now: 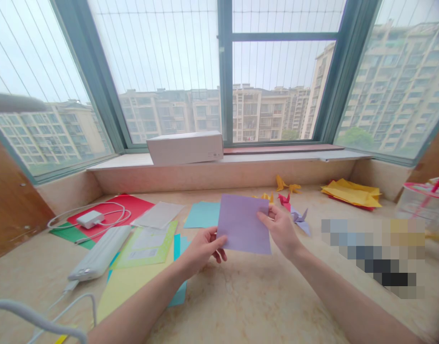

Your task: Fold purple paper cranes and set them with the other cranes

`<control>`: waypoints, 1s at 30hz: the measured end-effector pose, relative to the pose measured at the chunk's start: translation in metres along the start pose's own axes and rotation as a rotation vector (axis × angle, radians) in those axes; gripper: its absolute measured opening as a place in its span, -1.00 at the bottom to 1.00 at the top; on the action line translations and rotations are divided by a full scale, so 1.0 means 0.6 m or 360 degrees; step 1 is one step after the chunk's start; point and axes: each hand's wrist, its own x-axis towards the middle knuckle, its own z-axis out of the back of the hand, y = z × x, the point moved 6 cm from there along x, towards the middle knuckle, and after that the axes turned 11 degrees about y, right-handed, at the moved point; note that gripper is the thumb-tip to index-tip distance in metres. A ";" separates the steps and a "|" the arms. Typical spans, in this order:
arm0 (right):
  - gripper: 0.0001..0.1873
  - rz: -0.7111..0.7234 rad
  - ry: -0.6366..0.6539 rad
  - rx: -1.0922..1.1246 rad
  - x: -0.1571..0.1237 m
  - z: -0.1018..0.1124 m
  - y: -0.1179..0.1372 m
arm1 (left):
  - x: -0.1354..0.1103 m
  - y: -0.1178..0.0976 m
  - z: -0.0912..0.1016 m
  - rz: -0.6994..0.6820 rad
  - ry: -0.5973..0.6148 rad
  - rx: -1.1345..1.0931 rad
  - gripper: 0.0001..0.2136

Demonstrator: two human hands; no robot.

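Observation:
A flat square of purple paper point(243, 224) is held up above the table between both hands. My left hand point(207, 246) pinches its lower left edge, thumb on the front and fingers behind. On the other side my right hand point(281, 225) grips the upper right edge. No fold shows in the sheet. Just behind it lies a light blue paper point(202, 215), partly covered. Folded paper figures stand beyond my right hand: a lilac one point(301, 219), a red one point(284, 201) and yellow ones point(288, 185).
Left of my hands lie a white power bank point(100, 253), a charger with cable point(91, 219), red paper point(133, 205) and a green-edged packet point(147, 248). Yellow sheets point(351, 192) and a plastic cup point(420, 205) stand right. A white box point(185, 148) rests on the sill.

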 end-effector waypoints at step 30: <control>-0.46 0.0610 0.0881 -0.1259 -0.056 -0.090 0.024 | -0.008 -0.028 -0.011 -0.0221 -0.0015 0.0001 -0.52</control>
